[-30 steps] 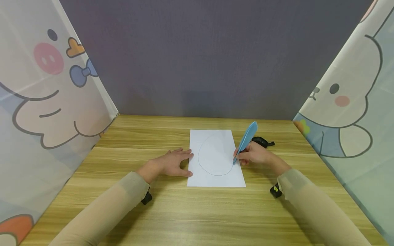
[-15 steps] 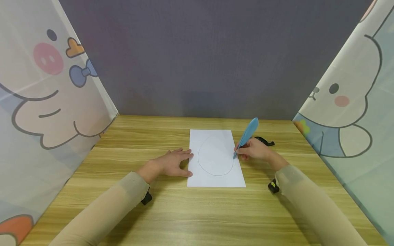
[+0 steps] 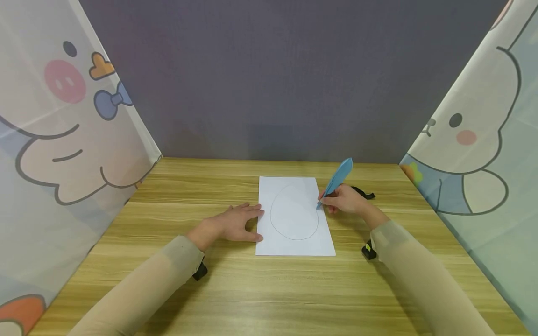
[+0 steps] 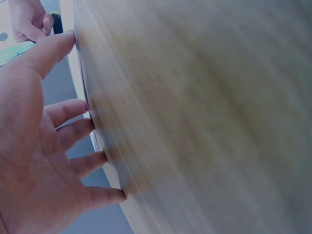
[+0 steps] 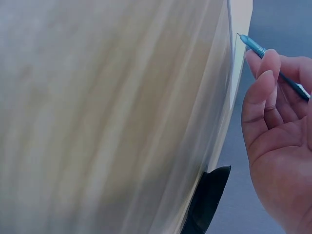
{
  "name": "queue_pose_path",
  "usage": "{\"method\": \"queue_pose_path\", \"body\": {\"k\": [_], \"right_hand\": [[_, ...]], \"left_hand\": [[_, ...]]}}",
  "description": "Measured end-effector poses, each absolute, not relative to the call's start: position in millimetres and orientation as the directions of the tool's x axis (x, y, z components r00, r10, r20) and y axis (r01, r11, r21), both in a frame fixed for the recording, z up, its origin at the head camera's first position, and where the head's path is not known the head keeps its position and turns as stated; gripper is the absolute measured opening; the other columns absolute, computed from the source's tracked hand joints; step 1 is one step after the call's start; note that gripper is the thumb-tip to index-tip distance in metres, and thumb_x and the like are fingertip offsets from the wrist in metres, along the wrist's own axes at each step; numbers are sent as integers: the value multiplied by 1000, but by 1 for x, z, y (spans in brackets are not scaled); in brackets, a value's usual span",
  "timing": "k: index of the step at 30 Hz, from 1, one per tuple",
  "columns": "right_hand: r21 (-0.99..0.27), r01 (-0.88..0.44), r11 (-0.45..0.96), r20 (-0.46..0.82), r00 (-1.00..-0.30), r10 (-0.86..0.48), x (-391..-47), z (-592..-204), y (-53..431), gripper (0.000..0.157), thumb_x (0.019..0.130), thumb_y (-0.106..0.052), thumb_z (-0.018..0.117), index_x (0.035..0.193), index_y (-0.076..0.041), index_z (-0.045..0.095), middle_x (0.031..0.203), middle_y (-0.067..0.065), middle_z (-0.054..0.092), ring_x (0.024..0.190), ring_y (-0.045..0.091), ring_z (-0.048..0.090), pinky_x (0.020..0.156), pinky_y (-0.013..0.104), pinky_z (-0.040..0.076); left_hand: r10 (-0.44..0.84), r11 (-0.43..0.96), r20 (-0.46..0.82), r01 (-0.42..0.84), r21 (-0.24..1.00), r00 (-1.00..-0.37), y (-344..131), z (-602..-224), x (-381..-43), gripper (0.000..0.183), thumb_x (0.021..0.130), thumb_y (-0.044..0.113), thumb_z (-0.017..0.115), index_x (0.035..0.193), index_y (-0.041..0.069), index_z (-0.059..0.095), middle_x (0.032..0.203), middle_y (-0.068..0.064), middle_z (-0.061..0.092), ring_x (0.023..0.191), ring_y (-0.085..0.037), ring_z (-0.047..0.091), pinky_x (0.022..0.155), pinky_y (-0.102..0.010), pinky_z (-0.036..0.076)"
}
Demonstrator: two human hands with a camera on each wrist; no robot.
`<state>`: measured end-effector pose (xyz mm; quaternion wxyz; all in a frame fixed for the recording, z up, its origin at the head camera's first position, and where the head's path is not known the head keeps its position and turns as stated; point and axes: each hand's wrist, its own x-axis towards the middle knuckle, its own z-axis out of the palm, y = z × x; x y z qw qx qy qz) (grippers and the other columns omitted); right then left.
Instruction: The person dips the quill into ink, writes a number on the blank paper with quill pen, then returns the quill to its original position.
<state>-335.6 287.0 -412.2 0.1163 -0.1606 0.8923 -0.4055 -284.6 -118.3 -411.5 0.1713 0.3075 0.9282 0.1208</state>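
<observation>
A white sheet of paper (image 3: 290,247) lies on the wooden table, bearing a thin, rounded egg-like outline. My left hand (image 3: 235,223) rests with spread fingers along the sheet's left edge; in the left wrist view its fingertips (image 4: 114,196) touch the surface. My right hand (image 3: 346,200) pinches a light blue feather-shaped pen (image 3: 339,176) near its lower end, feather top leaning up and right. The pen tip meets the right side of the outline. In the right wrist view the slim pen barrel (image 5: 253,46) and its fine point show between thumb and fingers.
A black strap-like object (image 3: 363,192) lies on the table (image 3: 269,294) behind my right hand. Black wrist devices (image 3: 369,251) sit under both forearms. A dark grey panel (image 3: 277,84) closes the back, with cartoon-printed curtains (image 3: 466,186) at both sides.
My right hand and the pen have moved away from me along the sheet's right side, lengthening the drawn line upward. The left hand and the paper have stayed in place.
</observation>
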Motion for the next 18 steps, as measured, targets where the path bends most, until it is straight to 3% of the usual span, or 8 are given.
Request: {"method": "queue_pose_path", "body": {"k": [18], "right_hand": [[-766,-197,612,-47,-932,-359,-344,-412,277,27,111,-22,67,124,-1,78,77,14,73,67,19,65,64,31,57]], "left_hand": [[622,772,-233,535,343,-748,-118,-412,-284,93,101,62,70,173,14,37,184,-7,26,170,-45,18,129,-81,17]]}}
